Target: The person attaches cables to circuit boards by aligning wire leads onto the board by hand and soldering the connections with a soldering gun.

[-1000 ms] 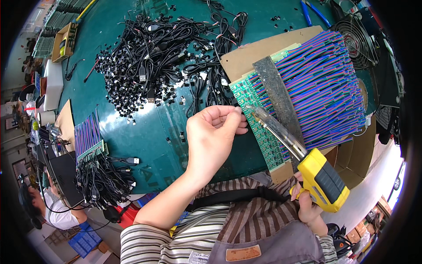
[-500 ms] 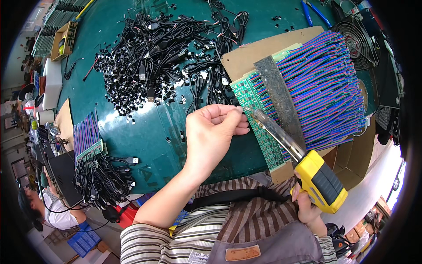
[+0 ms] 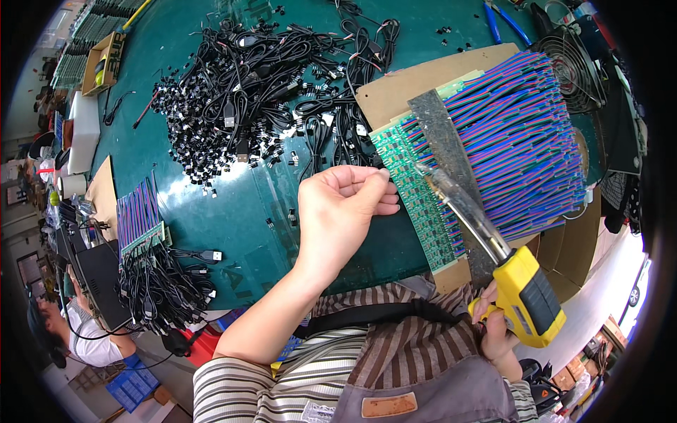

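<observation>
My left hand (image 3: 342, 211) is closed in a pinch at the left edge of a green strip of small circuit boards (image 3: 416, 201); what its fingertips hold, if anything, is too small to make out. In my right hand (image 3: 497, 335) is a yellow and black soldering gun (image 3: 530, 299), gripped by its handle. Its tip hovers over or touches the boards, a short way right of my left fingertips. Red, green and blue wires (image 3: 522, 141) fan out rightward from the boards. A dark flat metal bar (image 3: 451, 144) lies across them.
Black USB cables (image 3: 261, 92) and small black connectors (image 3: 183, 123) are heaped at the back left. Cardboard (image 3: 388, 90) lies under the boards. A finished-looking cable bundle (image 3: 159, 289) sits at the left edge. Blue-handled pliers (image 3: 509, 25) and a fan (image 3: 575, 70) stand back right.
The soldering gun has shifted right, its tip moving away from my left fingertips, and my right hand went with it. My left hand has stayed almost still.
</observation>
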